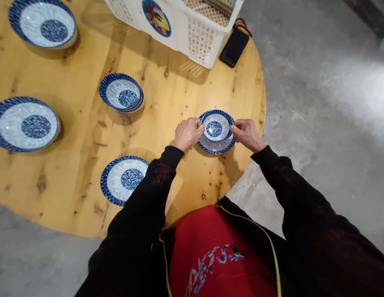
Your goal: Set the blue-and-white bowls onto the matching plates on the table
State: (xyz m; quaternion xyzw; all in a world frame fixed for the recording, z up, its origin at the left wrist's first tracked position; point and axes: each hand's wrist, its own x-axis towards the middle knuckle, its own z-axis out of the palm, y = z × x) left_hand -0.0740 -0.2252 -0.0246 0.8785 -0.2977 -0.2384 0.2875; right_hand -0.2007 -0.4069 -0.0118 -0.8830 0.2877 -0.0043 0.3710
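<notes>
A small blue-and-white bowl [224, 119] is pinched at its rim from both sides, over a blue-and-white plate [215, 147] near the table's right edge. My left hand [189, 133] grips the bowl's left rim with fingers closed. On the opposite rim, my right hand [247, 133] is closed the same way. Whether the bowl touches the plate beneath, I cannot tell. To the left stands a stack of small bowls [113, 91] in the same pattern. Another plate [114, 181] lies nearer to me, partly covered by my left sleeve.
Two larger patterned bowls [31, 24] [10, 126] stand at the left of the round wooden table [71, 177]. A white plastic basket [179, 35] occupies the back, with a black phone [234, 47] beside its right corner. Concrete floor [309, 103] lies beyond the table edge.
</notes>
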